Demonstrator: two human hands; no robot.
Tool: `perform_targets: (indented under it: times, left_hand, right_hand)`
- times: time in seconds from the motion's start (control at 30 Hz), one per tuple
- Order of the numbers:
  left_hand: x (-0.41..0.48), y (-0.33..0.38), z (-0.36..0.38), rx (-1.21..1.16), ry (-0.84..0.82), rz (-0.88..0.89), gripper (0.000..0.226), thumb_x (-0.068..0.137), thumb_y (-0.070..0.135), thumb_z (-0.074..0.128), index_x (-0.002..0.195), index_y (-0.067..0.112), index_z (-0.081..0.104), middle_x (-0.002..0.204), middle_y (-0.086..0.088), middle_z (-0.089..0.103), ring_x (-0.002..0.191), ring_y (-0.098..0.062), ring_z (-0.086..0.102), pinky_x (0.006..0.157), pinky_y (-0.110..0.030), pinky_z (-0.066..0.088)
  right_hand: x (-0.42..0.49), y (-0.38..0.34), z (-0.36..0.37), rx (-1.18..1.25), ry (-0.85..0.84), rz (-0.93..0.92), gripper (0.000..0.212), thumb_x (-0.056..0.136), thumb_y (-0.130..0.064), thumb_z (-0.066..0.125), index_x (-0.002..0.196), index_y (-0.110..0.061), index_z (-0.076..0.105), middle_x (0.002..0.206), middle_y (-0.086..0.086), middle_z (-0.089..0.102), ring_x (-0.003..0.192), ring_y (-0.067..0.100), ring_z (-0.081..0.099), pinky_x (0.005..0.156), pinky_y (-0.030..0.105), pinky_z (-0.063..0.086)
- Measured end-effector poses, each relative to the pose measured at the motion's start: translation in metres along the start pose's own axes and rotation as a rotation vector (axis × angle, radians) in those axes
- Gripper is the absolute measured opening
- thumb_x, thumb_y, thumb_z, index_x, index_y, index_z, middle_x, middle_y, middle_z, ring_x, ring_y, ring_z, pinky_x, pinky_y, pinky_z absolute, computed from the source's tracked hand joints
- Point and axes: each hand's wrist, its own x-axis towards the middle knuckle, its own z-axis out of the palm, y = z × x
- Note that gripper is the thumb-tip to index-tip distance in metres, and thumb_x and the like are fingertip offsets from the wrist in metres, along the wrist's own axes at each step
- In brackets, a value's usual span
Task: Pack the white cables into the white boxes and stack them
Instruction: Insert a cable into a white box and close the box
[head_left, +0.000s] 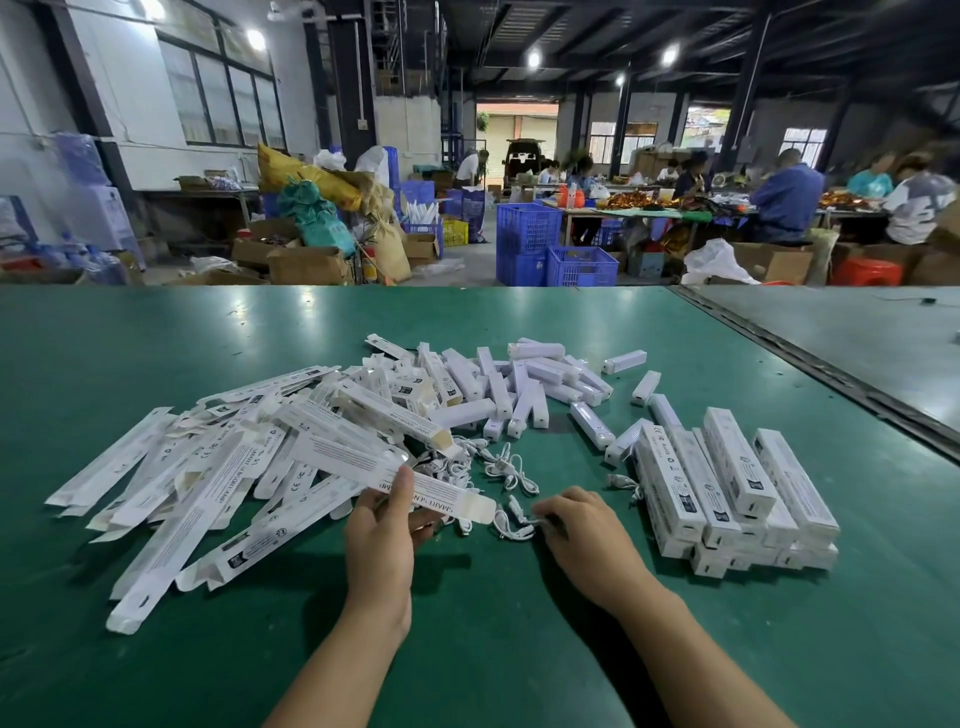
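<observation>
**A:** Cable position?

**B:** One cable (514, 529) lies on the counter (156, 338), just beside the open flap of a box (363, 462). Its near end is pinched by the right grip (582, 535), whose fingers are curled down onto it. It has not yet been put in the box.

**A:** And the box?

**B:** It is held by the left grip (382, 540), thumb on top and fingers underneath. It is raised at a slant over the pile, with the open end toward the cable.

**A:** Work done so far?

**B:** A stack (727, 493) of closed boxes is noted to the right, laid side by side in layers. This portion is judged finished.

**A:** Work left?

**B:** A good deal, by estimate. Loose cables (498, 467) are tangled between the grips and the far pile. Many flat boxes (208, 467) are spread to the left, unfilled. White bars (519, 389) are heaped behind; whether they go into the boxes cannot be told.

**A:** Overall?

**B:** The task is judged under way, with more boxes left than stacked.
</observation>
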Motion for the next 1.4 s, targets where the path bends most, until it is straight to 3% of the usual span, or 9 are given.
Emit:
perform_targets:
  times: [0.17,0.27,0.37,0.47,0.57,0.73,0.93,1.07,1.4]
  left_hand:
    - [0.001,-0.001,-0.001,0.004,0.009,-0.002,0.024,0.096,0.034,0.063,0.090,0.011,0.059,0.075,-0.006,0.065,0.066,-0.017,0.063,0.060,-0.029,0.050]
    - [0.002,0.000,-0.001,0.000,0.004,-0.005,0.025,0.096,0.035,0.063,0.091,0.011,0.058,0.074,-0.005,0.065,0.066,-0.016,0.064,0.059,-0.028,0.050]
    - [0.001,0.000,-0.002,-0.001,0.002,-0.007,0.025,0.096,0.036,0.063,0.092,0.012,0.059,0.075,-0.005,0.066,0.067,-0.017,0.065,0.060,-0.028,0.050]
    - [0.001,0.000,-0.003,-0.011,0.004,-0.006,0.024,0.096,0.036,0.062,0.093,0.012,0.059,0.075,-0.004,0.067,0.069,-0.018,0.065,0.061,-0.030,0.049]
    - [0.002,0.001,-0.003,-0.019,0.008,-0.009,0.024,0.096,0.036,0.062,0.094,0.013,0.059,0.066,0.005,0.067,0.068,-0.015,0.065,0.062,-0.029,0.050]
    - [0.003,-0.001,-0.001,-0.006,0.013,0.018,0.024,0.096,0.036,0.062,0.090,0.013,0.059,0.061,0.010,0.067,0.063,-0.012,0.065,0.060,-0.029,0.049]
    - [0.000,-0.005,0.002,0.015,-0.023,0.068,0.026,0.092,0.034,0.064,0.100,0.010,0.066,0.077,0.003,0.073,0.071,-0.015,0.070,0.062,-0.027,0.055]
    - [-0.009,-0.006,0.007,0.040,-0.116,0.085,0.035,0.081,0.040,0.067,0.105,0.016,0.068,0.091,-0.004,0.077,0.081,-0.019,0.073,0.065,-0.025,0.056]
    - [-0.015,-0.004,0.010,0.006,-0.170,0.093,0.029,0.082,0.029,0.068,0.106,0.013,0.068,0.093,-0.006,0.077,0.080,-0.017,0.075,0.062,-0.020,0.056]
  right_hand:
    - [-0.002,-0.001,-0.004,0.020,0.046,-0.026,0.017,0.089,-0.038,0.067,0.091,-0.022,0.071,0.095,-0.010,0.055,0.100,0.012,0.052,0.084,0.023,0.041]
    - [-0.003,-0.001,-0.007,0.022,0.024,-0.093,0.025,0.082,-0.030,0.070,0.065,-0.023,0.054,0.118,-0.009,0.057,0.116,0.010,0.048,0.088,0.015,0.032]
    - [-0.002,-0.001,-0.010,0.037,-0.052,-0.172,0.030,0.073,-0.021,0.067,0.056,-0.024,0.042,0.131,-0.008,0.061,0.129,0.005,0.046,0.091,0.009,0.029]
    - [-0.001,0.000,-0.011,0.043,-0.063,-0.184,0.028,0.070,-0.020,0.066,0.055,-0.015,0.043,0.105,-0.006,0.072,0.103,0.008,0.063,0.080,0.014,0.042]
    - [-0.002,-0.002,-0.013,0.062,-0.034,-0.167,0.029,0.074,-0.020,0.068,0.058,-0.022,0.045,0.093,-0.007,0.071,0.087,0.014,0.064,0.077,0.024,0.047]
    - [-0.011,-0.013,-0.017,0.375,0.158,-0.026,0.017,0.076,-0.031,0.083,0.076,-0.028,0.066,0.075,-0.009,0.071,0.069,0.003,0.065,0.067,0.015,0.051]
    - [-0.022,-0.043,-0.015,0.682,0.182,0.009,0.019,0.070,-0.024,0.088,0.070,-0.034,0.072,0.072,-0.010,0.072,0.064,0.006,0.065,0.062,0.013,0.049]
    - [-0.021,-0.048,-0.013,0.756,0.191,0.069,0.018,0.068,-0.016,0.088,0.073,-0.022,0.073,0.071,0.001,0.071,0.061,0.007,0.060,0.060,0.015,0.048]
    - [-0.020,-0.049,-0.013,0.912,0.124,0.172,0.015,0.067,-0.015,0.088,0.071,-0.014,0.074,0.069,0.003,0.073,0.060,0.005,0.063,0.059,0.014,0.048]
